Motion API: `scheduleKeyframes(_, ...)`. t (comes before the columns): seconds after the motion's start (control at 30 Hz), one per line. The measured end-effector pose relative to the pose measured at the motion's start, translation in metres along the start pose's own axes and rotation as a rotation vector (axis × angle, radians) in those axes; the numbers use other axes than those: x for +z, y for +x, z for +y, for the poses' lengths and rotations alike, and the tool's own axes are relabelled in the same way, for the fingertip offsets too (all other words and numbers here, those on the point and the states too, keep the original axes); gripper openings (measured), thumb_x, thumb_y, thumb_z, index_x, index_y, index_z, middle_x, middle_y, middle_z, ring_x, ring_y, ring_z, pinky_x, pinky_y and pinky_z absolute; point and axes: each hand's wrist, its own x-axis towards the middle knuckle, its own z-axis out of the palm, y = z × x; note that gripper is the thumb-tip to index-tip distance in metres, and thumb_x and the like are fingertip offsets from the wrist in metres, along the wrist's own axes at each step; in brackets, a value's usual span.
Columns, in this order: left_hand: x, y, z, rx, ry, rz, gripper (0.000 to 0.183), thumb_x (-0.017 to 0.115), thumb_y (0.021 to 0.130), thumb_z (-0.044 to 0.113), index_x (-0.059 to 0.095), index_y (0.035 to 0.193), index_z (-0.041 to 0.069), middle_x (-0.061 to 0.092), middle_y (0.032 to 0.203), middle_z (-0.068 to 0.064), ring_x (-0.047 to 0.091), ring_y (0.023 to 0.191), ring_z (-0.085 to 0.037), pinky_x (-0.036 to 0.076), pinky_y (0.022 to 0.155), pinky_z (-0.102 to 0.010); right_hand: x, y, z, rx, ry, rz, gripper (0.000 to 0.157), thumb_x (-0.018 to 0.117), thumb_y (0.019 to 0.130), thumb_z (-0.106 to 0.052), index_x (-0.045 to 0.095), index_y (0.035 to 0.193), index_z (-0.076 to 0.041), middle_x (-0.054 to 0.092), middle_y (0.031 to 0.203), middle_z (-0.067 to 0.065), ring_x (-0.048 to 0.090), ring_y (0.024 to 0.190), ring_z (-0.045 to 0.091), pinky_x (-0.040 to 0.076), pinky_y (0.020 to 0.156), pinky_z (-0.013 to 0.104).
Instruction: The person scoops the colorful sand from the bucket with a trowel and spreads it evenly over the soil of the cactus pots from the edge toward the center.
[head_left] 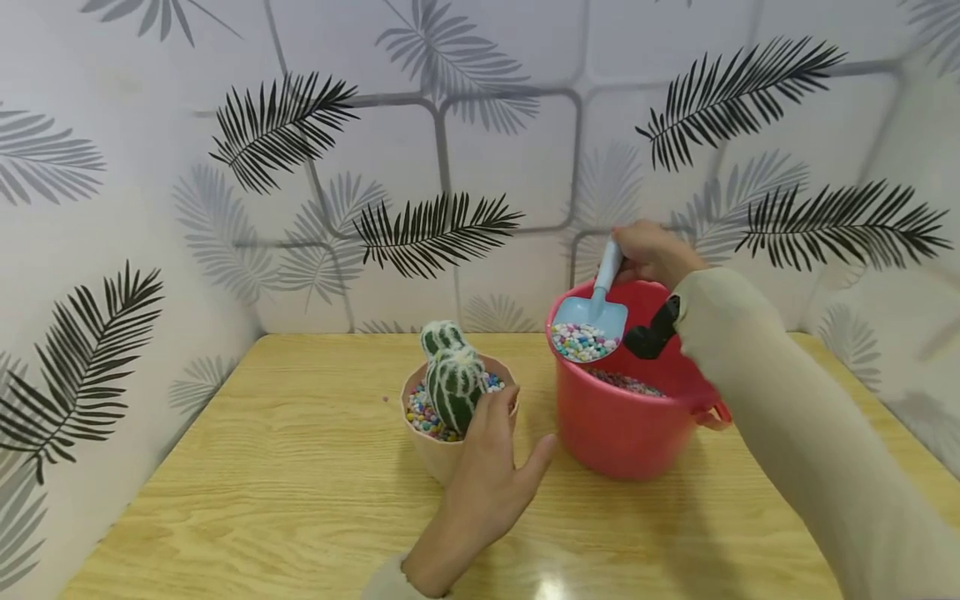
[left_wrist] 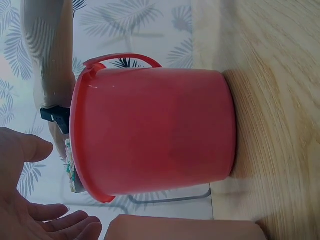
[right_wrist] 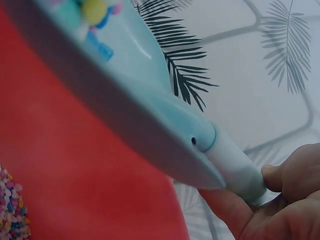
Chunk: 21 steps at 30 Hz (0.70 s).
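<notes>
My right hand [head_left: 648,250] pinches the end of the handle of a small light-blue plastic shovel [head_left: 598,310] between thumb and fingers. The shovel slants down toward the near left, its blade above the left part of the rim of a deep red plastic bucket [head_left: 626,433]; whether blade and rim touch, I cannot tell. On the blade lies a heap of small glossy pebbles [head_left: 581,342] in white, pink, yellow, blue and green. More multicoloured pebbles [head_left: 626,383] lie low inside the bucket, which stands upright on the right side of a pale yellow wood-grain table [head_left: 262,483], a red handle at its right side.

To the bucket's left, a little apart, stands a pale peach round pot [head_left: 433,457]. It holds a rounded dark-green cactus [head_left: 453,387] with fuzzy white ridges and a smaller lobe on top, bedded in similar colourful pebbles [head_left: 425,419].

My left hand [head_left: 487,483] is empty, fingers loosely extended and thumb spread wide, at the pot's near right side; I cannot tell whether the fingertips touch it. Cream sleeves [head_left: 780,400] cover my arms, and a black device [head_left: 651,329] sits at my right wrist. Behind the table, a pale wall [head_left: 510,167] carries black and grey fern-like leaves.
</notes>
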Motion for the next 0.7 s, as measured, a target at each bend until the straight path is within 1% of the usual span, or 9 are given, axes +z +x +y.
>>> scheduleKeyframes(0.13, -0.005, -0.003, -0.003, -0.007, 0.036, 0.02, 0.053, 0.06, 0.093, 0.028, 0.043, 0.133, -0.003, 0.049, 0.13, -0.017, 0.05, 0.122, -0.027, 0.044, 0.101, -0.042, 0.006, 0.003, 0.0, -0.012, -0.021, 0.018, 0.05, 0.023, 0.105, -0.022, 0.02, 0.139, 0.014, 0.046, 0.099, 0.018, 0.059, 0.06, 0.01, 0.057, 0.058, 0.029)
scheduleKeyframes(0.23, -0.008, -0.007, -0.005, -0.033, 0.071, 0.029, 0.053, 0.062, 0.092, 0.027, 0.043, 0.133, -0.002, 0.05, 0.129, -0.017, 0.05, 0.122, -0.028, 0.045, 0.1, -0.043, 0.012, 0.005, 0.002, -0.018, -0.017, 0.008, 0.05, 0.023, 0.105, -0.023, 0.022, 0.138, 0.014, 0.046, 0.101, 0.019, 0.059, 0.061, 0.011, 0.057, 0.059, 0.029)
scheduleKeyframes(0.33, -0.01, -0.011, -0.007, -0.049, 0.079, 0.041, 0.051, 0.064, 0.091, 0.024, 0.045, 0.132, -0.001, 0.051, 0.126, -0.016, 0.051, 0.121, -0.029, 0.046, 0.099, -0.043, 0.014, 0.004, 0.006, -0.015, 0.002, 0.019, 0.047, 0.024, 0.105, -0.023, 0.028, 0.132, 0.015, 0.047, 0.099, 0.018, 0.059, 0.06, 0.012, 0.057, 0.058, 0.029)
scheduleKeyframes(0.43, -0.011, -0.016, -0.01, -0.051, 0.078, 0.067, 0.048, 0.065, 0.09, 0.021, 0.048, 0.129, 0.0, 0.052, 0.123, -0.014, 0.052, 0.119, -0.027, 0.047, 0.097, -0.043, 0.016, 0.004, 0.008, -0.01, 0.015, 0.025, 0.046, 0.023, 0.105, -0.022, 0.029, 0.133, 0.015, 0.046, 0.099, 0.017, 0.058, 0.062, 0.012, 0.056, 0.057, 0.028)
scheduleKeyframes(0.5, -0.014, -0.018, -0.013, -0.051, 0.098, 0.098, 0.046, 0.067, 0.089, 0.02, 0.049, 0.125, 0.0, 0.052, 0.12, -0.013, 0.053, 0.115, -0.026, 0.048, 0.095, -0.043, 0.018, 0.004, 0.008, -0.011, 0.017, 0.023, 0.048, 0.023, 0.105, -0.022, 0.027, 0.136, 0.015, 0.045, 0.1, 0.016, 0.057, 0.064, 0.013, 0.056, 0.058, 0.028)
scheduleKeyframes(0.63, -0.024, -0.021, -0.02, -0.041, 0.158, 0.2, 0.046, 0.073, 0.083, 0.018, 0.049, 0.117, -0.002, 0.051, 0.112, -0.014, 0.054, 0.107, -0.027, 0.05, 0.089, -0.044, 0.027, 0.007, 0.004, -0.015, 0.036, 0.021, 0.048, 0.024, 0.105, -0.022, 0.026, 0.139, 0.013, 0.045, 0.099, 0.015, 0.058, 0.069, 0.017, 0.057, 0.063, 0.032)
scheduleKeyframes(0.7, -0.029, -0.021, -0.025, -0.041, 0.163, 0.244, 0.048, 0.076, 0.079, 0.016, 0.048, 0.114, -0.003, 0.05, 0.109, -0.016, 0.052, 0.106, -0.028, 0.049, 0.091, -0.045, 0.03, 0.009, 0.003, -0.018, 0.053, 0.029, 0.046, 0.024, 0.105, -0.021, 0.027, 0.138, 0.011, 0.046, 0.097, 0.015, 0.059, 0.068, 0.018, 0.058, 0.063, 0.033)
